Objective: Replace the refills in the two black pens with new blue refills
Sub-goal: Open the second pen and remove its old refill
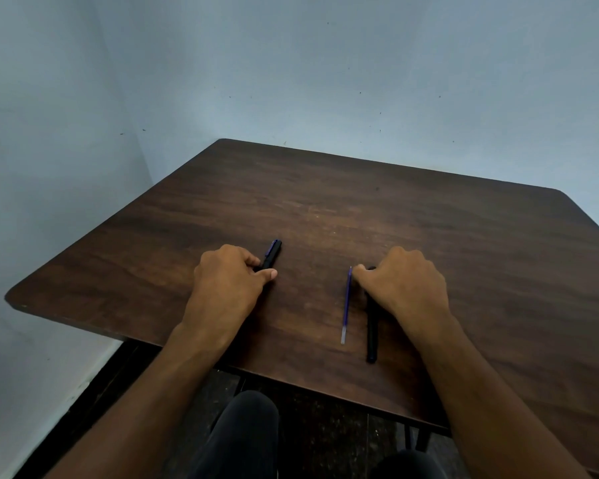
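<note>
Two black pens lie on the dark wooden table (429, 236). My left hand (227, 281) rests knuckles-up on the left black pen (270, 255), thumb and fingers pinching its near end; something blue runs along its far end. My right hand (403, 285) covers the far part of the right black pen (371, 335), whose near end points toward me. A thin blue refill (346, 305) lies flat just left of that pen, its far tip next to my right fingertips. Whether the fingers touch the refill I cannot tell.
The table stands in a corner of pale blue walls (325, 63), its left edge and near edge close to my arms. My knees in dark trousers (246, 433) sit below the near edge, over a dark floor.
</note>
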The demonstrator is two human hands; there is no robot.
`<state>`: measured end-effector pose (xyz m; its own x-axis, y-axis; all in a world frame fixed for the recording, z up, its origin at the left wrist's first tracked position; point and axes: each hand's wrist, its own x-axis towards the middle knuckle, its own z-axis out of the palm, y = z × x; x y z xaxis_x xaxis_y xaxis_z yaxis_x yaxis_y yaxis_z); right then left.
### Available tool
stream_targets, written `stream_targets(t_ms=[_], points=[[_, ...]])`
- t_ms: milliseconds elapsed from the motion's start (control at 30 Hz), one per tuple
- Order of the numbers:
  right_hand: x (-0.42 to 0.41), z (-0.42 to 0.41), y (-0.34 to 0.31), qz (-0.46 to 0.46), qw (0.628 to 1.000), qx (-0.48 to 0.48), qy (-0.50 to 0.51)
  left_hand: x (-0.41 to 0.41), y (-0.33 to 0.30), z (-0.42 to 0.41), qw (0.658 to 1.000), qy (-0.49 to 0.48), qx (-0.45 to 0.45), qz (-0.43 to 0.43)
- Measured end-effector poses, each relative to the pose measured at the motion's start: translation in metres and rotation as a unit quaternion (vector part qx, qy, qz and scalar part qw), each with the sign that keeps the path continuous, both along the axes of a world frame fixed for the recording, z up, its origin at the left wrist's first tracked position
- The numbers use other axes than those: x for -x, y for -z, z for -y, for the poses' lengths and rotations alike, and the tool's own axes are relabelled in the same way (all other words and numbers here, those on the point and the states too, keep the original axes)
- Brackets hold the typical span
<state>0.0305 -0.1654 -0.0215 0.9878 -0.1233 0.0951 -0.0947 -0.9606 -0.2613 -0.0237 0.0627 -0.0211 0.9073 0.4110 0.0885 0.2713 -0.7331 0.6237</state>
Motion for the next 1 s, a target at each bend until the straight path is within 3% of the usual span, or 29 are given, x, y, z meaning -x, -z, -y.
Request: stream_targets(t_ms=[200, 333, 467, 733, 867, 1000], points=[[-0.001, 0.000, 0.000, -0.004, 1.000, 0.009, -0.007, 0.002, -0.006, -0.003, 1.000, 0.002, 0.014, 0.005], [0.000, 0.001, -0.001, 0.034, 0.999, 0.001, 0.005, 0.006, -0.010, -0.001, 0.995, -0.001, 0.025, 0.098], [0.001, 0.000, -0.003, 0.070, 0.996, -0.047, -0.006, 0.005, -0.015, 0.014, 0.979, 0.069, 0.041, 0.186], [0.004, 0.000, -0.003, 0.143, 0.952, -0.255, -0.090, -0.018, -0.020, 0.055, 0.947, 0.172, 0.257, 0.085], [0.001, 0.001, -0.004, 0.165, 0.927, -0.317, -0.114, -0.026, -0.022, 0.066, 0.903, 0.228, 0.365, -0.003], [0.000, 0.001, -0.005, 0.168, 0.909, -0.362, -0.121, -0.026, -0.021, 0.066, 0.839, 0.231, 0.491, -0.023]])
